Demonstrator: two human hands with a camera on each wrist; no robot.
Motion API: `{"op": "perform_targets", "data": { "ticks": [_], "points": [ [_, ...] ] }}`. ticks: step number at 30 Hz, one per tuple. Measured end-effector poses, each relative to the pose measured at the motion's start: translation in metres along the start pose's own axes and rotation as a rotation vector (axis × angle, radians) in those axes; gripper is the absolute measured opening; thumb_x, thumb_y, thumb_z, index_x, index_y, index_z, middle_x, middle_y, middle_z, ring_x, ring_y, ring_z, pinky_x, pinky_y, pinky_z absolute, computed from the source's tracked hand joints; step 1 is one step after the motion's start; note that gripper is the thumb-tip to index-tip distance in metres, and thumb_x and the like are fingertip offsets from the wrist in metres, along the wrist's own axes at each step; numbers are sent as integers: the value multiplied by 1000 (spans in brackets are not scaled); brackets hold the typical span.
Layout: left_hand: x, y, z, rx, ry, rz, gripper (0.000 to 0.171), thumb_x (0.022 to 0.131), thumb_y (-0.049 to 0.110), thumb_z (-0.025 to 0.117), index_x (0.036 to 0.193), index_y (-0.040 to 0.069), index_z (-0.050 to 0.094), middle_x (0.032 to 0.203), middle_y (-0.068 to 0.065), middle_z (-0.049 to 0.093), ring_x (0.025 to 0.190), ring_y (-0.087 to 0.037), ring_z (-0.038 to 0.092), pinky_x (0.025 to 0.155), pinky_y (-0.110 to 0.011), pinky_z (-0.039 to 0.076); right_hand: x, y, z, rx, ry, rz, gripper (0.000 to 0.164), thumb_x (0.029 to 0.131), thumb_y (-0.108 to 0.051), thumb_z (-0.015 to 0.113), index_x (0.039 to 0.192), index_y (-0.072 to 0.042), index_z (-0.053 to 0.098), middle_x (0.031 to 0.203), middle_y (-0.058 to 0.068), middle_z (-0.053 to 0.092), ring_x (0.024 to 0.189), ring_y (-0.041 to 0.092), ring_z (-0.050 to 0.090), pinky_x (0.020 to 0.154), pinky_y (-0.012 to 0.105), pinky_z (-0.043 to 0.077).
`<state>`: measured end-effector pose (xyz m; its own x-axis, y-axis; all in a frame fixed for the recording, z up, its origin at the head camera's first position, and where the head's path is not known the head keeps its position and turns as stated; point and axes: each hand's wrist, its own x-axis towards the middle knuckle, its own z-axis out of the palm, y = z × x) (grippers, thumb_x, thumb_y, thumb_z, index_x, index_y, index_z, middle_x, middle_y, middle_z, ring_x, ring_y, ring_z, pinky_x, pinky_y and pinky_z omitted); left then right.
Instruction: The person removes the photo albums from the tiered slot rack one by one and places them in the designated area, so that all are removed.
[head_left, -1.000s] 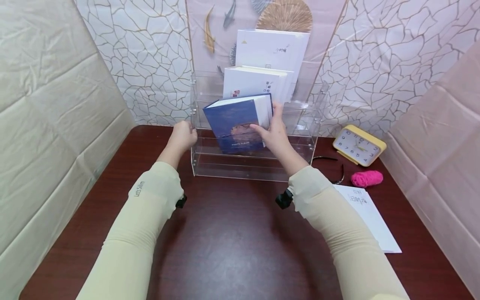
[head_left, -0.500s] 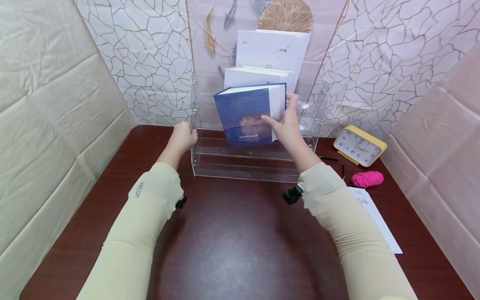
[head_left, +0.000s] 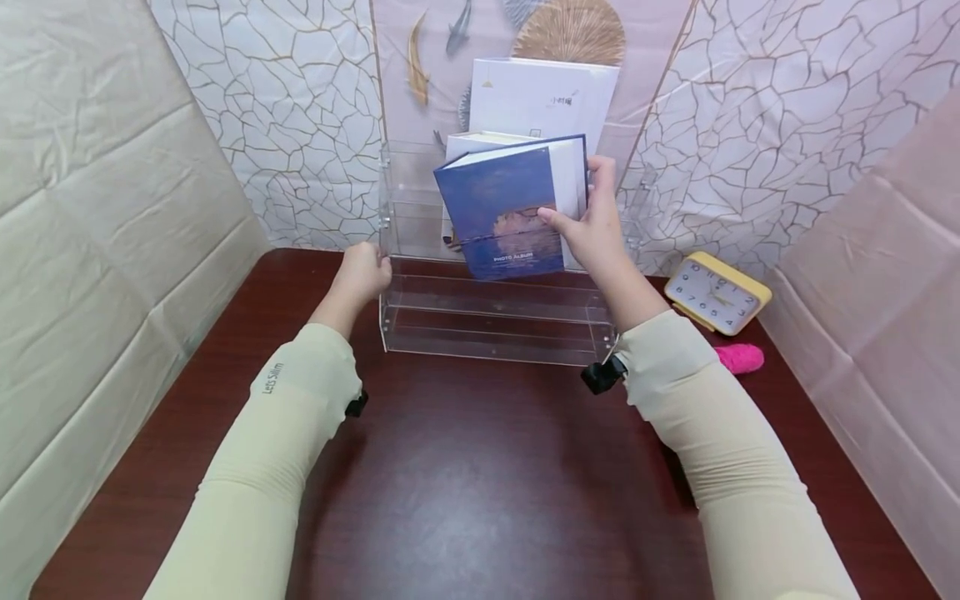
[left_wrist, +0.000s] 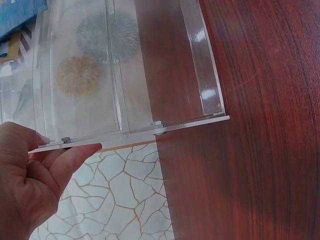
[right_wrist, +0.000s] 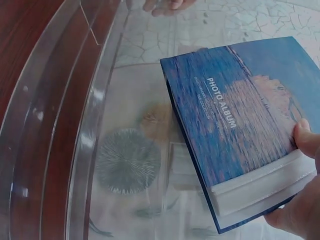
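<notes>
A blue photo album (head_left: 502,208) with a pinkish rock picture on its cover is tilted in front of the clear acrylic rack (head_left: 495,346). My right hand (head_left: 596,221) grips its right edge, thumb on the front and fingers behind. The right wrist view shows the photo album (right_wrist: 235,120) up close, above the rack's tiers. At the rack's left side panel, my left hand (head_left: 362,271) pinches the edge; in the left wrist view, thumb and fingers of the left hand (left_wrist: 35,175) hold the clear panel (left_wrist: 190,121). Behind the album stand two white books, the tall one (head_left: 540,92) and a shorter one (head_left: 461,146) mostly hidden.
To the right, a yellow alarm clock (head_left: 718,293) stands near the fabric wall, with a pink bundle (head_left: 741,358) in front of it, partly behind the right sleeve. The dark wooden table (head_left: 465,475) stretches before the rack. A patterned backdrop (head_left: 292,117) hangs behind.
My right hand has lifted the photo album up and to the right, so it covers more of the shorter white book. The left hand stays on the rack. The right sleeve now hides the white paper.
</notes>
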<state>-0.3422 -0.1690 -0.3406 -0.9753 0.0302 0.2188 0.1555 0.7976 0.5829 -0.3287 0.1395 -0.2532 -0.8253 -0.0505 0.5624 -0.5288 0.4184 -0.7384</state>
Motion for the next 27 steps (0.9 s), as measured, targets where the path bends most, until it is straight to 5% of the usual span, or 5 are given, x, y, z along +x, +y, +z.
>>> {"op": "perform_targets", "data": {
  "ticks": [6,14,22,27],
  "points": [
    [-1,-1,-5,-7,0,-6,21,91,5,44,79,-6,57,66,-14,55,59,-23,47,57,-35,42,3,-9,-10,155,3,20,65,79,-1,72,125,-13,27,106,15,56,95,24,58,77,32,48],
    [-3,-1,-1,5,11,17,21,90,5,46,74,-4,56,62,-11,54,54,-21,45,53,-33,40,-13,-25,-41,502,20,12,61,80,7,67,119,-18,28,104,20,59,89,29,62,75,33,51],
    [-3,1,0,3,6,15,21,91,5,44,76,-5,56,64,-13,54,57,-24,45,57,-36,41,-67,-30,-73,579,-38,77,56,83,13,59,122,-16,31,102,18,62,86,24,64,68,33,54],
    [-3,2,-1,10,5,14,22,91,6,44,76,-6,56,64,-13,52,58,-25,45,58,-37,41,-114,-7,-78,546,-72,248,53,85,14,56,122,-15,34,103,10,59,85,17,63,66,30,54]
  ]
}}
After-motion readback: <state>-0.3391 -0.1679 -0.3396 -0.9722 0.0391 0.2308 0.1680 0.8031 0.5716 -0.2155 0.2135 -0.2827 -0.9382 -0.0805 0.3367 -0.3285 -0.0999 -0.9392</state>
